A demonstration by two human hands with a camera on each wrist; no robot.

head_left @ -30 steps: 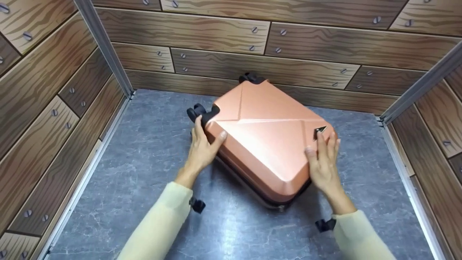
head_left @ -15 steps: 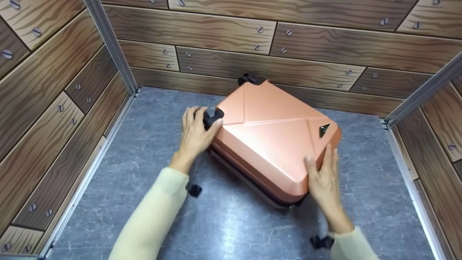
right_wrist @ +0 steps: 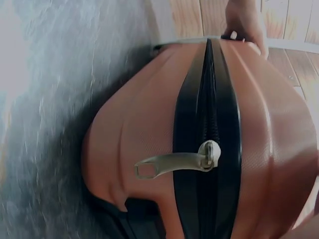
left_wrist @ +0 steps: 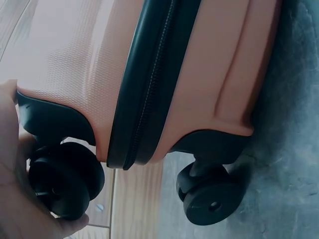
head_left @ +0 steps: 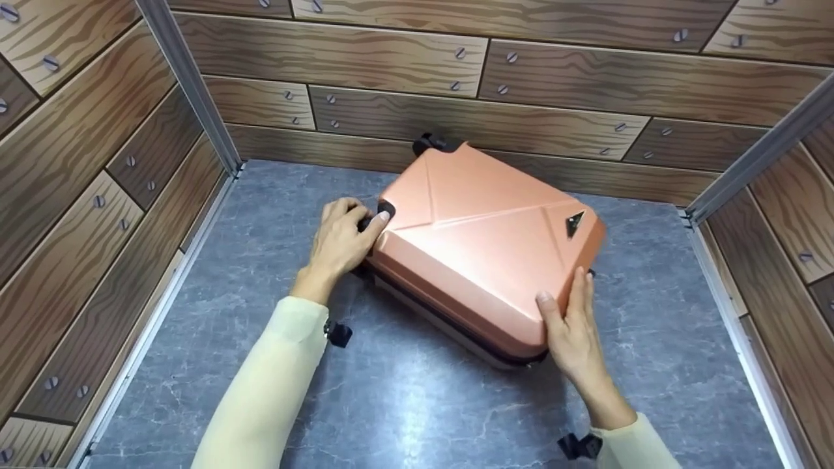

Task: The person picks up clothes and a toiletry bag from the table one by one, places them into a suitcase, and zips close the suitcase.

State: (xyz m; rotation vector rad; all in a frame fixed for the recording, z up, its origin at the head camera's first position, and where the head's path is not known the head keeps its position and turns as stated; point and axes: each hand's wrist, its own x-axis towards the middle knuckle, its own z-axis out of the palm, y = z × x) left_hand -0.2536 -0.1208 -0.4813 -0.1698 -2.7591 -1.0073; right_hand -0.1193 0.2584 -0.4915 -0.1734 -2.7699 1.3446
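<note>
A copper-pink hard-shell suitcase lies flat on the grey floor, turned at an angle. At its left corner my left hand grips a caster, thumb against the black corner guard. In the left wrist view, fingers curl around the upper black wheel, and a lower wheel is beside the floor. My right hand rests on the near right corner, thumb on the top shell and straight fingers along the side. A metal zipper pull hangs from the black zipper band in the right wrist view.
Wood-patterned panels surround the grey marbled floor, with a back wall just behind the suitcase's far wheel. Metal rails edge the floor at left and right.
The suitcase has turned slightly, its near corner swinging right and then drifting back left. My left hand has wrapped around the caster; my right hand has slid off the logo area toward the near corner.
</note>
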